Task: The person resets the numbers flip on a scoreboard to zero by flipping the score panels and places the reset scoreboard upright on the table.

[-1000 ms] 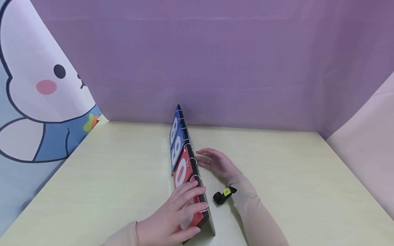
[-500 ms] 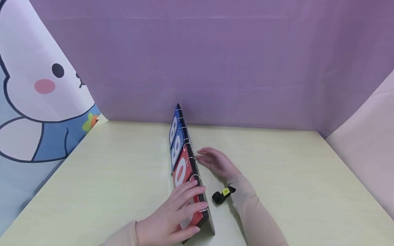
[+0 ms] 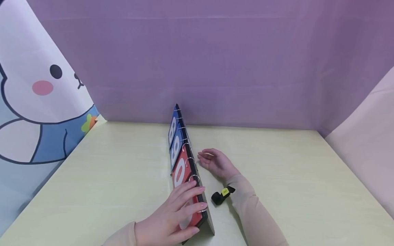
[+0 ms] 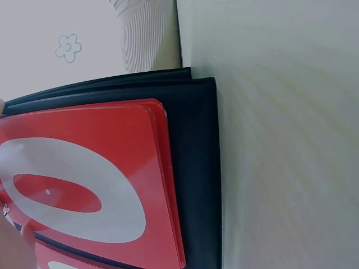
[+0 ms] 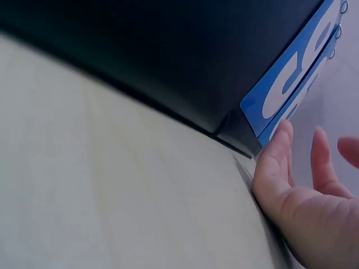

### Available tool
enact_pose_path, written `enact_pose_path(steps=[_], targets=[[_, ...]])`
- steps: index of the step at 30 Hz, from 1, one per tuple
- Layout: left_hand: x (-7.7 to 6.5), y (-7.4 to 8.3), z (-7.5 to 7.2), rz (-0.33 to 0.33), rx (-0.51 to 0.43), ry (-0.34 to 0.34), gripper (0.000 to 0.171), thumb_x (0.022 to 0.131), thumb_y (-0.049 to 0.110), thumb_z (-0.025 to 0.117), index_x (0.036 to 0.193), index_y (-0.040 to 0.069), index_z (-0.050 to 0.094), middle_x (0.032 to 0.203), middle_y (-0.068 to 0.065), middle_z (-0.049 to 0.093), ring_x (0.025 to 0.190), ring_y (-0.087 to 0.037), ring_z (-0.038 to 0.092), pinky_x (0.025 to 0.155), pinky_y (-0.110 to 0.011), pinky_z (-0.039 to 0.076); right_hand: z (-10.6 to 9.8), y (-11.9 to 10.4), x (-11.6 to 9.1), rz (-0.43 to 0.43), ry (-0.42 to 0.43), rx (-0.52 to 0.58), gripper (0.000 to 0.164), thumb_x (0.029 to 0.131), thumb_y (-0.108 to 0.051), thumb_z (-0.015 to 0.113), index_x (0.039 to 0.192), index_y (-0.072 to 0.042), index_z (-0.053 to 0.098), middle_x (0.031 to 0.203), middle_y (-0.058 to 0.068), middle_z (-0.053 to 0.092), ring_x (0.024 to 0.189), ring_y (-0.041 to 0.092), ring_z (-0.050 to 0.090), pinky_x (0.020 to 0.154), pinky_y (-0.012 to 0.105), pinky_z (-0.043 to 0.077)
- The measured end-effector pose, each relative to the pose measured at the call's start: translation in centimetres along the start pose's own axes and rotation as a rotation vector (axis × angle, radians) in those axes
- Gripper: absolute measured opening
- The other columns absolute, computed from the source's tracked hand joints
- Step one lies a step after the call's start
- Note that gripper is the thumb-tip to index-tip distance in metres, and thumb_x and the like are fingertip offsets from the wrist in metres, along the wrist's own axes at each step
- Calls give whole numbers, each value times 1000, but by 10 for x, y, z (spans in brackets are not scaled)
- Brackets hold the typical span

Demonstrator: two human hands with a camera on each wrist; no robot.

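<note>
A flip scoreboard (image 3: 181, 167) stands like a tent on the table, its long ridge running away from me. White digits show on its blue cards (image 3: 175, 145) at the far end and red cards (image 4: 140, 168) at the near end. My left hand (image 3: 172, 213) rests with spread fingers over the near red card, fingertips at the metal rings along the ridge. On the other side, my right hand (image 3: 218, 165) is relaxed beside the scoreboard, fingers loosely bent and holding nothing. In the right wrist view, its fingers overlap the lower corner of a blue card (image 5: 300, 61).
The pale wooden table (image 3: 292, 177) extends on both sides of the scoreboard. A purple backdrop (image 3: 209, 61) rises behind it, with a cartoon-print cloth (image 3: 40, 112) at the left. A small black device (image 3: 220, 196) with a yellow label sits at the right wrist.
The right hand's fingers have drawn back very slightly from the scoreboard. The left hand keeps its place on the near card, and the head view has shifted a little.
</note>
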State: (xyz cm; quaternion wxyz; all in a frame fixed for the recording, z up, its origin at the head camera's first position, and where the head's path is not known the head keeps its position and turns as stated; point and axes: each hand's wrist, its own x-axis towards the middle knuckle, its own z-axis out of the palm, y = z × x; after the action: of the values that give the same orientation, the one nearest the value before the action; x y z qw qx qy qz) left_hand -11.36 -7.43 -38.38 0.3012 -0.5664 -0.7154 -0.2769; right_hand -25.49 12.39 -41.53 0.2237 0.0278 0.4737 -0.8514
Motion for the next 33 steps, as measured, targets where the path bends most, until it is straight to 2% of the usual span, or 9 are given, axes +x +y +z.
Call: enact_pose_path(steps=[3, 7, 10, 14, 17, 20, 25, 30, 33], targets=[[0, 0, 0, 2, 2, 1, 43, 93, 33, 54, 127, 7, 48, 138, -17, 41, 134, -33, 30, 111, -45, 23, 1, 0, 0, -12, -1, 21, 39, 98, -18, 40, 128, 6, 37, 124, 22, 45, 107, 25, 56, 105, 39, 37], [0, 0, 0, 3, -3, -5, 43, 93, 33, 53, 127, 6, 48, 138, -17, 41, 135, -33, 29, 112, -44, 21, 2, 1, -3, -14, -57, 7, 32, 96, -23, 47, 119, -2, 49, 129, 21, 45, 111, 26, 55, 105, 42, 37], [0, 0, 0, 2, -7, -10, 44, 94, 33, 52, 128, 6, 47, 139, -18, 40, 135, -33, 28, 113, -43, 19, 3, 0, -4, -6, -89, 5, 25, 95, -28, 50, 110, -9, 57, 131, 17, 46, 111, 24, 53, 102, 40, 39], [0, 0, -1, -11, -9, -16, 43, 94, 33, 52, 128, 7, 47, 139, -17, 39, 136, -33, 28, 113, -42, 18, 4, -1, -4, 9, -97, 26, 20, 96, -28, 48, 103, -13, 59, 124, 13, 50, 106, 21, 55, 96, 38, 44], [0, 1, -1, -19, -9, -21, 43, 94, 33, 52, 128, 7, 47, 139, -16, 39, 136, -32, 28, 113, -42, 19, 5, -1, -3, 14, -82, 36, 19, 97, -26, 45, 103, -12, 57, 115, 10, 54, 101, 19, 58, 91, 37, 46], [0, 1, -2, -24, -7, -25, 43, 94, 33, 52, 128, 8, 47, 139, -16, 39, 136, -32, 28, 112, -43, 20, 5, -2, -2, 11, -33, 50, 17, 97, -22, 44, 101, -10, 55, 106, 8, 57, 95, 16, 58, 88, 33, 47], [-1, 3, -3, -67, -18, -58, 44, 94, 34, 52, 130, 10, 46, 142, -14, 38, 136, -30, 27, 111, -44, 23, 4, -6, 0, 38, 58, 189, 14, 95, -10, 44, 88, -7, 55, 85, 3, 58, 77, 9, 53, 72, 17, 45], [-2, 6, -4, -99, -28, -83, 44, 93, 34, 52, 131, 12, 45, 143, -12, 36, 137, -29, 26, 110, -44, 26, 1, -11, -1, 88, 39, 324, 16, 96, -4, 43, 90, 1, 57, 81, 5, 62, 65, 5, 54, 59, 10, 45], [-2, 6, -4, -110, -34, -92, 45, 94, 34, 52, 132, 13, 44, 144, -12, 35, 138, -28, 24, 111, -43, 24, -1, -11, -1, 73, 29, 316, 19, 96, -4, 44, 89, 1, 61, 79, 5, 65, 63, 4, 57, 58, 9, 46]])
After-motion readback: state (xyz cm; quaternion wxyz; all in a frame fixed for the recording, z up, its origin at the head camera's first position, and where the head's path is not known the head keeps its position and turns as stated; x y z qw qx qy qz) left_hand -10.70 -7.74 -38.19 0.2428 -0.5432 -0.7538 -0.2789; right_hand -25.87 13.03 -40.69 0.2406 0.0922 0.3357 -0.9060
